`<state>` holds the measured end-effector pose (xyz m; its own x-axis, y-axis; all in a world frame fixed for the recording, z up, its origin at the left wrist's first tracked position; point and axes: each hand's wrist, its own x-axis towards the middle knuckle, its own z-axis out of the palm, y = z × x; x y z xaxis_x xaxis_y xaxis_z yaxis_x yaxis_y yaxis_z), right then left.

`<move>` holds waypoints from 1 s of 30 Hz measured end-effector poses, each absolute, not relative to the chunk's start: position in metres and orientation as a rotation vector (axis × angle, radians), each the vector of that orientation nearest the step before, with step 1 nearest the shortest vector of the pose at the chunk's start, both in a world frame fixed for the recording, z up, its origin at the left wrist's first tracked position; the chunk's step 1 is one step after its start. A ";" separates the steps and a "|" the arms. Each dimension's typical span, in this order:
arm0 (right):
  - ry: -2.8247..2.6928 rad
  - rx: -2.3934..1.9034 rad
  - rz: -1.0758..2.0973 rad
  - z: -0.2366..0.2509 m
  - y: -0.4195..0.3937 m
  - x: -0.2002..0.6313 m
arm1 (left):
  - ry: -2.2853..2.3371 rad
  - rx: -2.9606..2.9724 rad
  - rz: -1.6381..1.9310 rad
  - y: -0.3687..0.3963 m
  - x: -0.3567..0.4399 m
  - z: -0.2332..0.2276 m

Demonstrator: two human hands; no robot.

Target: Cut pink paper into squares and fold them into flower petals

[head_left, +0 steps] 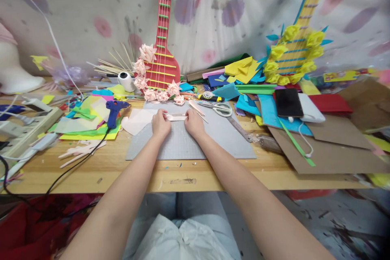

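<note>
Both my hands rest on a grey cutting mat [195, 146] on the wooden table. My left hand [160, 123] pinches the left end of a narrow pale pink paper strip [176, 117]. My right hand [193, 122] pinches its right end. The strip lies flat across the far part of the mat, between my fingertips. A larger pale pink sheet [137, 121] lies just left of my left hand. Behind the strip stands a red paper guitar [163, 55] with pink paper flowers around its body.
Scissors [219, 108] and a ruler [239, 128] lie right of my hands. A blue glue gun [113, 112] sits on coloured paper at left, beside a power strip [27, 128]. A phone [288, 102], brown cardboard [329, 150] and a yellow-flowered guitar [297, 55] are at right.
</note>
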<state>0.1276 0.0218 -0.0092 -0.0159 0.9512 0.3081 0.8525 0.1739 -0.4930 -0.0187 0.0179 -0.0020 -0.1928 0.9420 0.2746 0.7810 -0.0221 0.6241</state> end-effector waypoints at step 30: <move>-1.646 -1.566 0.325 -0.012 0.028 0.135 | 1.609 2.333 0.304 0.063 -0.013 0.026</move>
